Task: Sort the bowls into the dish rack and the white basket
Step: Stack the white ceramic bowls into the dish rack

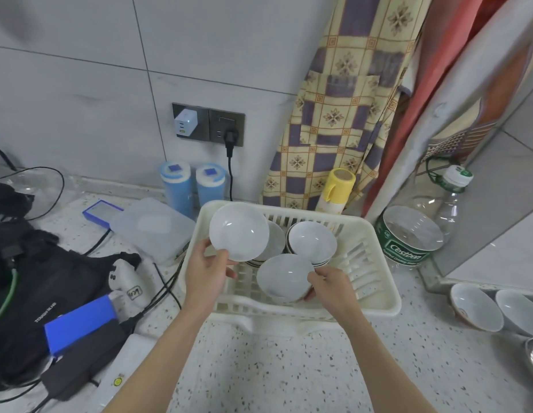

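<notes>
Both hands are observed over the white basket, which stands on the speckled counter against the back wall. The left hand pinches the near rim of a white bowl, held tilted with its opening toward the camera above the basket's rear left corner. The right hand grasps the right rim of a second white bowl, held low over the basket's front middle.

Inside the basket, one stack of bowls is noted at the rear middle; a further stack is partly hidden behind the left-held bowl. The basket's right side shows bare slats. Each held bowl lies directly above the basket, so a short lowering is judged to be what remains; the right hand is the nearer to the floor of the basket.

Two patterned bowls are seen propped on edge at the counter's right edge, presumably in the dish rack, though the rack itself cannot be made out
</notes>
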A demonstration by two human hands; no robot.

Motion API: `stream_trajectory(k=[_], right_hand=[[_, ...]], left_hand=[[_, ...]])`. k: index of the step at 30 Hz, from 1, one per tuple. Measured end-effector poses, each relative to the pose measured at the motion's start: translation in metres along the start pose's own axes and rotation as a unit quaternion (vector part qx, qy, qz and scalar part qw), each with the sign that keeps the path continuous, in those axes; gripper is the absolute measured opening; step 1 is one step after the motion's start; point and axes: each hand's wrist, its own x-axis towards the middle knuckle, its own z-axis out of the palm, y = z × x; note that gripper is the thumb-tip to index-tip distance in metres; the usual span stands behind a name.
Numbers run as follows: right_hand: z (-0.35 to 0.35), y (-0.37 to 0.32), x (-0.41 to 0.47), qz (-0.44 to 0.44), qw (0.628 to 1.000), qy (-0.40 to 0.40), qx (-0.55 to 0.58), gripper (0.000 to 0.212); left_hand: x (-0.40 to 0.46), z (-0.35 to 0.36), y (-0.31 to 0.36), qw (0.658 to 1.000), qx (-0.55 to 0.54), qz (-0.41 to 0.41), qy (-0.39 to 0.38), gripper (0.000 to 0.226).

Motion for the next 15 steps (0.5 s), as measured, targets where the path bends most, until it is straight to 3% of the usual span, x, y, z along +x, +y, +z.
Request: stream_trajectory(k=[15], right_hand=[[0.007,0.016,0.019,0.059,0.997,-0.051,-0.007,0.032]], left_hand=[[0.0,0.006,-0.01,0.996,0.006,0.035,0.081,0.034]])
